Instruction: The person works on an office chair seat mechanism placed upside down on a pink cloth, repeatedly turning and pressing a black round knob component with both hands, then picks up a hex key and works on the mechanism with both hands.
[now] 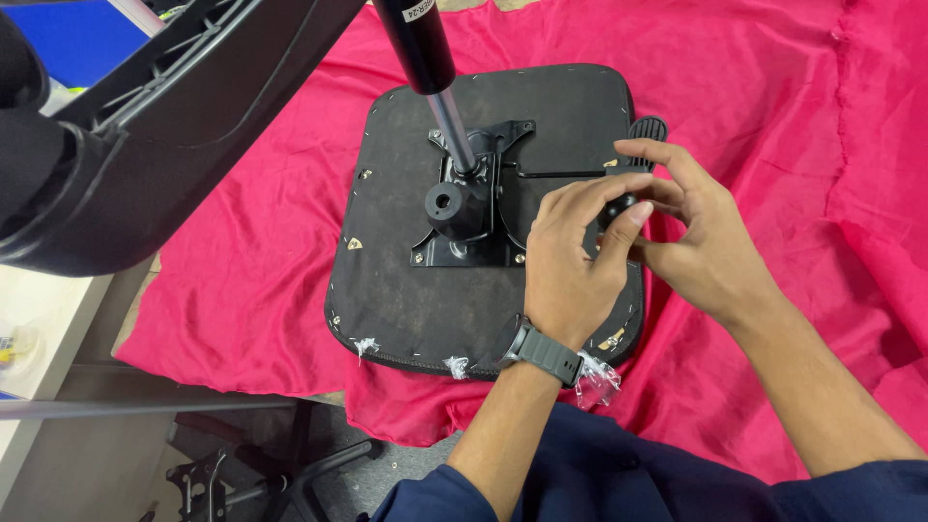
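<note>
Nearest the lens, a dark blue sleeve (580, 478) runs up to the left hand (572, 261), which wears a grey wristwatch (543, 352). Its fingers (619, 224) are curled around a small black knob (619, 206), pinching it from the left, while the right hand (698, 232) meets it from the other side, fingertips closing on the same knob; how firmly either grips is hard to judge, since the knob is mostly covered. Just beyond the right fingertips a ribbed black lever paddle (646, 129) juts past the edge of the upturned seat base (406, 280). Left of the fingers sits the black metal mechanism plate (474, 208) with the gas lift cylinder (430, 68) rising from it. Under everything lies a pink cloth (773, 106), and a black chair back (145, 145) looms at the far left.
</note>
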